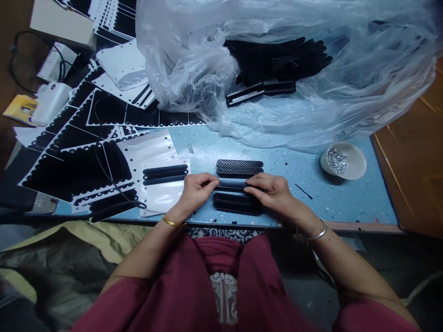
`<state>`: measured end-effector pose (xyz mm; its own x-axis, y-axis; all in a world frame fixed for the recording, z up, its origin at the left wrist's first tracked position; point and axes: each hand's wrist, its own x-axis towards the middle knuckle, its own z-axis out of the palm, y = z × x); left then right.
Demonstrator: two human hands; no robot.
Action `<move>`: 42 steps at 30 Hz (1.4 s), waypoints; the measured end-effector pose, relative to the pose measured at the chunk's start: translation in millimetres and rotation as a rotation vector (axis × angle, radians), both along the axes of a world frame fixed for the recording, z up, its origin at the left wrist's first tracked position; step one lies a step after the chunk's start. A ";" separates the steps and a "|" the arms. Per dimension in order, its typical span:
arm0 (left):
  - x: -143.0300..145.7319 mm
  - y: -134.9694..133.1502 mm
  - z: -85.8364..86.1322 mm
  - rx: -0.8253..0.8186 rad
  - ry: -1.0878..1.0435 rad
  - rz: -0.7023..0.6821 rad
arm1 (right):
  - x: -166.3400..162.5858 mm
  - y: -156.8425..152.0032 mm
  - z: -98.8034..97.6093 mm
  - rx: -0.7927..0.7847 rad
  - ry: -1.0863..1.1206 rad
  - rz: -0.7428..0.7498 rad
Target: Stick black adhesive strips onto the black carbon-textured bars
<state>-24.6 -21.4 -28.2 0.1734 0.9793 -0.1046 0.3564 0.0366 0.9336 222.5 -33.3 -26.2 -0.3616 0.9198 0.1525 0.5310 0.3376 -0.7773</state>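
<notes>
My left hand [197, 189] and my right hand [270, 191] both pinch the ends of a long black strip [231, 185] held just above the blue table [339, 198]. Under it lies a black slotted piece [235, 204] near the table's front edge. A black perforated piece [239, 168] lies just beyond the hands. Left of my left hand, a white backing sheet [155, 161] carries two more black strips [165, 174].
A white bowl [344, 160] of small shiny bits stands at the right. A large clear plastic bag [363, 78] with black parts [284, 60] fills the back. Die-cut black sheets [72, 166] and a cable cover the left side.
</notes>
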 end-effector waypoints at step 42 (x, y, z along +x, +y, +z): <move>-1.1 1.5 -4.9 0.051 -0.001 -0.024 | 27.6 -36.9 -4.5 -0.002 0.037 -0.418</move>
<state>-25.7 -19.8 -33.1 0.1974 0.9788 -0.0548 0.3556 -0.0194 0.9344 250.2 -70.2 -30.7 0.0487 0.9865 0.1565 0.5938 0.0974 -0.7987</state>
